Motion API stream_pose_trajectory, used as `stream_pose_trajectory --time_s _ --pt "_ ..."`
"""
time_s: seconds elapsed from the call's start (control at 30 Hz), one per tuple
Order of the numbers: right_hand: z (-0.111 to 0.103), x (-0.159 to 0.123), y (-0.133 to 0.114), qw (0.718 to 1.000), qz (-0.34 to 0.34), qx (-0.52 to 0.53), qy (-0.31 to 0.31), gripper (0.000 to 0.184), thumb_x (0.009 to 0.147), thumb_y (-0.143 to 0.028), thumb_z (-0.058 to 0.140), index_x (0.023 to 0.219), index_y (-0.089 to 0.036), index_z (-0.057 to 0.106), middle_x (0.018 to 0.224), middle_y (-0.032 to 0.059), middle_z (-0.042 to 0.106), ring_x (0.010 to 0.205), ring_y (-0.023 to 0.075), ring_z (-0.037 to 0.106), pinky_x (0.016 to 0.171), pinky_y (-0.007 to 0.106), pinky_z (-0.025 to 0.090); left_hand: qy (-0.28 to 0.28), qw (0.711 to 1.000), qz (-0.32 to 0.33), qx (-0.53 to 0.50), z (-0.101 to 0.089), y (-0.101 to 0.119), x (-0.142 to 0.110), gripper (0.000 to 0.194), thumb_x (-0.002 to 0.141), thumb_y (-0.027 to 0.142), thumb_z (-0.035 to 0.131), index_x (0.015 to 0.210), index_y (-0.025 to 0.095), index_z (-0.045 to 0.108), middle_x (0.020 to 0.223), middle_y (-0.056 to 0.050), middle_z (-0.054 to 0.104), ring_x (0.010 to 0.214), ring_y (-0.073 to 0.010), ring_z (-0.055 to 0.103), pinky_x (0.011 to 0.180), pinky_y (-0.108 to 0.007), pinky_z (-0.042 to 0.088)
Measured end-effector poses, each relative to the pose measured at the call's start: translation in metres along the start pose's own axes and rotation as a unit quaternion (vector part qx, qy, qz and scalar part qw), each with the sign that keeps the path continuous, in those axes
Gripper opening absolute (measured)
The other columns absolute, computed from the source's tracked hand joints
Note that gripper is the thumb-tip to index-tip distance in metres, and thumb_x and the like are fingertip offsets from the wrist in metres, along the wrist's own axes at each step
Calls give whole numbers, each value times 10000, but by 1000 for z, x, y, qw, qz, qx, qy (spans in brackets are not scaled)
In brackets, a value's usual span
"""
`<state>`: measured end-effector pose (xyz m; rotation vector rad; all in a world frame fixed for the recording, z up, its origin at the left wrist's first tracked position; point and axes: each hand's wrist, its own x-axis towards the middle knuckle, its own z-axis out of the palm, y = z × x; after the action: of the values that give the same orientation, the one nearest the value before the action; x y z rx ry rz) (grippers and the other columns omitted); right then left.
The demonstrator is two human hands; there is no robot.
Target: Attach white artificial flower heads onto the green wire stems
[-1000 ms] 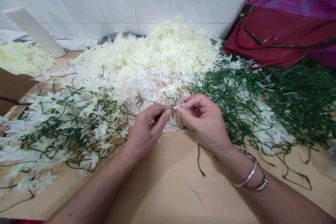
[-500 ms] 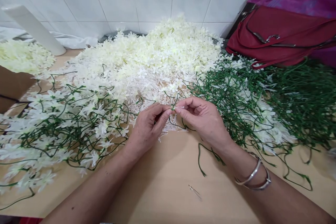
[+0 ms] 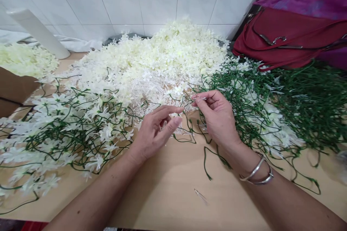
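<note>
My left hand (image 3: 155, 130) is open over the middle of the table, thumb and forefinger apart with nothing between them. To its right, my right hand (image 3: 219, 117) pinches a thin white stamen (image 3: 201, 98) between thumb and forefinger. Green artificial stems (image 3: 187, 141) lie on the wood between and below the two hands. Just beyond the fingers is a heap of thin white stamens (image 3: 146, 90), backed by a large pile of cream fabric flowers (image 3: 173, 50).
White flowers on green stems (image 3: 62, 126) cover the left side. Bunches of green stems (image 3: 311, 104) lie on the right, below a red handbag (image 3: 292, 39). A white roll (image 3: 40, 36) leans at back left. A small thin metallic item (image 3: 200, 196) lies on the near tabletop (image 3: 162, 195).
The hands have separated. My left fingers have opened and let go of the green stem, while my right hand has moved slightly up and right with the white stamen.
</note>
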<state>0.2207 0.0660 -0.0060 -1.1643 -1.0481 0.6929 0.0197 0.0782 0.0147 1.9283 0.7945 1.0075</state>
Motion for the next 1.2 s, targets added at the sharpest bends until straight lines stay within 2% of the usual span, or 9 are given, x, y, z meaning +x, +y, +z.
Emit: stream_pose_trajectory --time_s 0.13,0.23,0.33,0.47,0.57,0.67,0.9,1.07,1.2 --pt "1 1 1 1000 -11 10 9 101 899 -264 741 926 -229 651 928 16 738 802 157 685 798 321 556 96 994 -49 28 0 -9 4 307 1049 409 577 1144 190 770 956 -74 758 736 -153 662 712 -300 517" --pt "2 1 1 1000 -9 11 6 110 897 -281 733 933 -220 650 888 9 710 791 157 668 784 316 536 123 989 -60 56 4 -12 11 240 1004 316 652 1177 174 735 989 -82 761 819 -166 715 756 -292 549" --pt "2 1 1 1000 1 -8 -5 134 904 -312 716 961 -206 658 858 8 688 779 160 643 775 314 507 113 987 -23 113 8 -12 25 190 988 220 641 1149 165 726 1113 -107 763 836 -156 726 745 -276 568" --pt "1 0 5 999 -1 -25 -27 151 906 -335 702 961 -201 661 850 11 681 777 165 620 763 314 487 78 970 30 227 12 -19 56 247 995 144 601 1219 160 703 1259 -132 731 915 -184 740 774 -304 589" --pt "0 0 8 999 2 -43 -28 174 907 -361 700 972 -202 670 845 17 684 781 177 623 752 316 487 61 966 41 249 14 -31 77 236 966 116 647 1175 183 731 1222 -114 745 1114 -251 714 976 -386 563" --pt "0 0 10 998 12 -52 -29 162 911 -364 682 965 -211 678 829 18 680 760 183 622 738 321 494 57 965 33 252 15 -41 87 163 958 99 649 1048 186 754 1091 -102 752 1057 -266 711 956 -397 555" --pt "1 0 6 998 18 -57 -24 164 905 -375 689 943 -215 692 837 24 688 776 197 629 760 340 504 71 978 23 197 11 -46 81 149 940 110 674 869 228 734 975 -49 719 962 -227 676 949 -362 517" --pt "0 1 -3 1000 25 -13 -9 151 900 -355 716 945 -212 698 872 33 718 784 186 645 781 335 525 148 986 -4 81 8 -35 76 99 947 217 693 864 224 747 1012 -62 740 1019 -229 660 990 -371 489" --pt "-1 2 -14 1000 16 1 -7 134 895 -336 747 949 -218 711 892 32 723 815 181 656 817 334 541 179 980 -71 -59 8 -24 64 189 954 380 695 944 203 760 964 -61 764 888 -194 679 811 -310 532"
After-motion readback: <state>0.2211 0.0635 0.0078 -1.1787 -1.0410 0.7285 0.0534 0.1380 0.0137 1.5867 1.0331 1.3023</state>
